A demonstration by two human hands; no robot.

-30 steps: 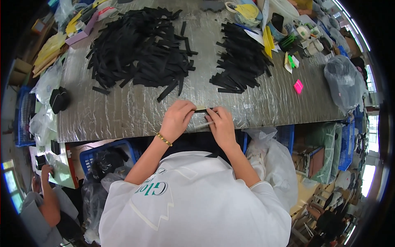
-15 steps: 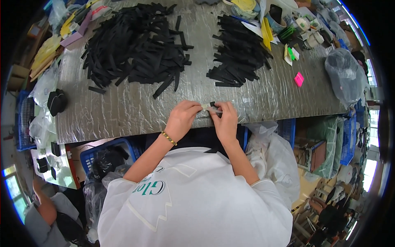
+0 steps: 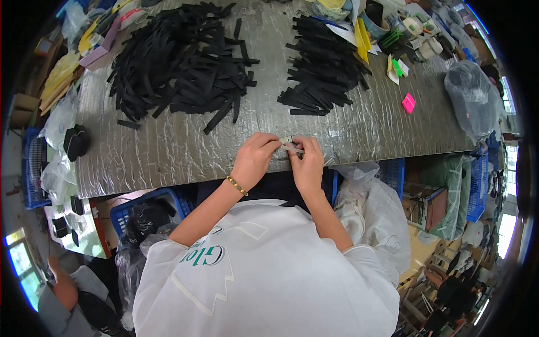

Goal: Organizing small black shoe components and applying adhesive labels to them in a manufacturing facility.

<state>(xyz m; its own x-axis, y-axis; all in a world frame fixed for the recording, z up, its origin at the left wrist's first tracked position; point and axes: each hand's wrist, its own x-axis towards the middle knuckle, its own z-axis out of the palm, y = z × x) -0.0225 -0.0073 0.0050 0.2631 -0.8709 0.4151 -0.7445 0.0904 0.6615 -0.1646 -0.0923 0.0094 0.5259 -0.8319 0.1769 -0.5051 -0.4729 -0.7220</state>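
Pale in colour, a small piece (image 3: pixel 286 140) is pinched between left hand (image 3: pixel 258 156) and right hand (image 3: pixel 307 163), fingertips nearly together over the near part of the table (image 3: pixel 157 154). The right also holds a whitish strip (image 3: pixel 293 149); sharing that grip, either might slip.

Held piece (image 3: pixel 286 140), centre: pale cream. Strip pile (image 3: pixel 174 67), upper left: black; 2nd strip pile (image 3: pixel 324 67), upper centre: black. Tabletop (image 3: pixel 135 157): silver-grey, pale streaks. Shirt (image 3: pixel 269 275), lower centre: white, green lettering. Bracelet (image 3: pixel 237 186), centre: yellow, dark flecks
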